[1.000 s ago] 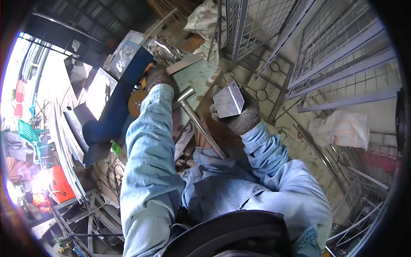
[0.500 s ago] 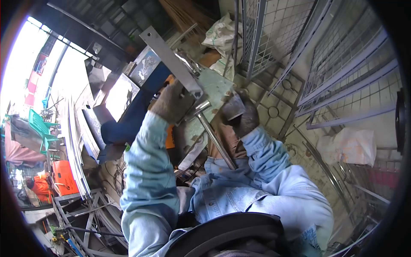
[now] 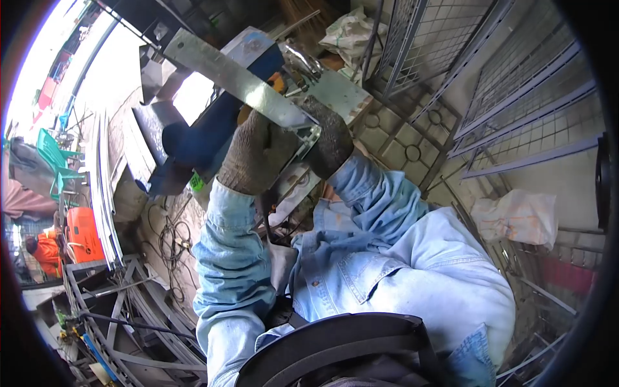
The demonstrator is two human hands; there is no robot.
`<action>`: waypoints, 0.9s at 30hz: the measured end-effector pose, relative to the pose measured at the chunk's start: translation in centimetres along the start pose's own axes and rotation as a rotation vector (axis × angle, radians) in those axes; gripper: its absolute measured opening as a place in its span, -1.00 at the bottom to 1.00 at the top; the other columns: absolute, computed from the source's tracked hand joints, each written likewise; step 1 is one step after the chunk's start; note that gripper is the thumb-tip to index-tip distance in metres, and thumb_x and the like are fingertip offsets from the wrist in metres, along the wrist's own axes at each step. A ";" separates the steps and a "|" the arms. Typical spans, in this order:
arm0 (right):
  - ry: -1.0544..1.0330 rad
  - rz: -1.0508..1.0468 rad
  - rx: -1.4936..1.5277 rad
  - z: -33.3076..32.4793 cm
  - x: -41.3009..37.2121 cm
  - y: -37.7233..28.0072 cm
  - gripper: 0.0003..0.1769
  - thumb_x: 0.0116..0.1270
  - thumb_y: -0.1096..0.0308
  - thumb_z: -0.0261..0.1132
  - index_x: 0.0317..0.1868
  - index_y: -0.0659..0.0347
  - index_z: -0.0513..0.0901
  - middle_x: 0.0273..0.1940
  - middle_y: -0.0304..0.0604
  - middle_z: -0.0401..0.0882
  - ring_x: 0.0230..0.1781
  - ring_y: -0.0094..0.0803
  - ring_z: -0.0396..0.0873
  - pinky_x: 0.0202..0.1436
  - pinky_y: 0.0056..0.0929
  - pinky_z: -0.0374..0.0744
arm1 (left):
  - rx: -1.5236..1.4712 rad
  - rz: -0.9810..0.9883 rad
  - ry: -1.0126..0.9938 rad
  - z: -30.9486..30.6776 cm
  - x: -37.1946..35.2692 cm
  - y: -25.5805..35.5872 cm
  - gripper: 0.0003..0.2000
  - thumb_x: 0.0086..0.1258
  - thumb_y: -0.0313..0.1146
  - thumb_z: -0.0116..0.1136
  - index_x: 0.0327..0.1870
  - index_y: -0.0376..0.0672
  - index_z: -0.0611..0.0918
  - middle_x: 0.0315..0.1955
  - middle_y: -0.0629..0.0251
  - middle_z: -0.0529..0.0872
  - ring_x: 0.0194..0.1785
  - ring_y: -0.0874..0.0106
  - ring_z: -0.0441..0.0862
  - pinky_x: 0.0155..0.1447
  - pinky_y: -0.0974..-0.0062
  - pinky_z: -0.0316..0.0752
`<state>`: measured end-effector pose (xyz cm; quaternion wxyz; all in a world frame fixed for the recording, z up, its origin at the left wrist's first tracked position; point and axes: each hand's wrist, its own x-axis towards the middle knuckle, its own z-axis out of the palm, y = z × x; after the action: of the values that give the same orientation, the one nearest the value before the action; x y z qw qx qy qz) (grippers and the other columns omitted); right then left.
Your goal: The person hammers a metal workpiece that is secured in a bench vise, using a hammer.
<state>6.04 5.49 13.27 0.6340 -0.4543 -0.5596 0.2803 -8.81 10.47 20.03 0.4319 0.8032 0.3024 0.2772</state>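
My left hand (image 3: pixel 248 155), in a dark knit glove, is closed around the near part of a flat metal bar (image 3: pixel 225 74). The bar slants up and to the left, has a small hole at its far end, and carries a short crosswise leg at its near end. My right hand (image 3: pixel 329 138), gloved too, is curled against that near end from the right. Its fingers are partly hidden, and I cannot see what lies inside them. Beyond the hands is a pale green work surface (image 3: pixel 338 97) with metal pieces (image 3: pixel 302 61) on it.
Blue sheet-metal parts (image 3: pixel 193 145) stand at the left, beside long metal strips (image 3: pixel 103 193). Cables (image 3: pixel 171 248) lie on the floor. Wire-mesh frames (image 3: pixel 445 45) lean at the right, near a white sack (image 3: pixel 519 219). A person in orange (image 3: pixel 45 251) is far left.
My right hand has moved left to the bar's near end; the small flat plate in it no longer shows. The T-shaped metal rod is out of sight. The bar has tilted further left.
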 end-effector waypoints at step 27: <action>0.111 0.151 0.177 4.0 -2.7 -0.2 -0.51 0.36 0.43 0.29 0.28 0.34 0.45 0.06 0.00 0.62 0.06 -0.34 0.63 0.15 -0.39 0.59 | 0.007 -0.141 -0.084 -2.5 -1.4 -1.4 -0.73 0.33 -0.40 0.22 0.00 -0.28 0.55 -0.29 0.15 0.69 -0.19 0.42 0.64 -0.07 0.39 0.54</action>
<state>1.60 4.14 12.10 0.6784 -0.4523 -0.4610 0.3501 -11.86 11.40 19.71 0.4600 0.7921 0.3410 0.2112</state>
